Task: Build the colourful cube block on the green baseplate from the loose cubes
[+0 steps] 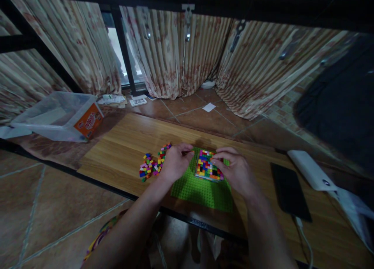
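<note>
The left hand (pixel 175 162) rests curled at the left edge of a multicoloured brick block (pixel 208 166), its fingers bent against the block's side and far corner; whether anything is pinched between them cannot be told. The right hand (pixel 235 169) comes in from the right with thumb and forefinger drawn together over the block's far right edge, seemingly pressing or pinching a small piece there, though the piece itself is too small to make out. The block sits on a green baseplate (pixel 201 191) that lies on the wooden desk (pixel 122 152), near its front edge. It looks like a low square slab, its top a patchwork of red, yellow, blue, green and white studs, and it appears largely filled in, with a darker spot or two near the right side that may be gaps. Judging from that, the build seems well along. Just left of the left hand, a pile of loose bricks (pixel 152 164) in mixed colours lies unused on the desk, so pieces remain. Further right lie a dark phone (pixel 289 193) and a white power bank (pixel 311 169).
</note>
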`<state>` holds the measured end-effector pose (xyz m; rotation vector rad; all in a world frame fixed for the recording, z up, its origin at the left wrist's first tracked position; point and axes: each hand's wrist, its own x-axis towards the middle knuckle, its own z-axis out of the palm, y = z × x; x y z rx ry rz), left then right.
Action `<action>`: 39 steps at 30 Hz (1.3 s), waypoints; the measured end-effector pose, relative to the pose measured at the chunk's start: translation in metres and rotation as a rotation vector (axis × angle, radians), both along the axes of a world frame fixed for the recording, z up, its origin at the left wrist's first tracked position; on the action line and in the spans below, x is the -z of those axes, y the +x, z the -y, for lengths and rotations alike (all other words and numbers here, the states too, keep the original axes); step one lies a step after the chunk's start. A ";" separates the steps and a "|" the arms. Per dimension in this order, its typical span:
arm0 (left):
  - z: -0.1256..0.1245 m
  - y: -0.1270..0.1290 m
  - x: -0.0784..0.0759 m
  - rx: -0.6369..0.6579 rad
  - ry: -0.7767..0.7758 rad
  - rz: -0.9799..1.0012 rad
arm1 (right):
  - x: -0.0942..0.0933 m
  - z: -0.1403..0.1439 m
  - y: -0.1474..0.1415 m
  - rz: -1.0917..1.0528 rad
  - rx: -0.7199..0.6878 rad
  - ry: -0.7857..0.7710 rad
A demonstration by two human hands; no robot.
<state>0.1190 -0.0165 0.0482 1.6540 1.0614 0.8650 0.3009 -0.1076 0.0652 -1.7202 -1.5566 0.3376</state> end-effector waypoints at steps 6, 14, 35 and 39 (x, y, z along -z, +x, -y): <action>0.000 0.001 0.003 0.008 0.022 -0.003 | 0.008 -0.004 -0.005 0.070 0.071 0.019; 0.001 0.002 0.003 0.032 0.055 -0.066 | 0.011 -0.009 -0.008 0.006 0.077 0.030; 0.009 0.006 0.002 0.065 0.064 -0.048 | 0.013 -0.012 -0.009 -0.173 0.083 -0.061; 0.011 0.008 0.002 0.076 0.064 -0.028 | 0.015 -0.013 -0.007 -0.164 0.053 -0.036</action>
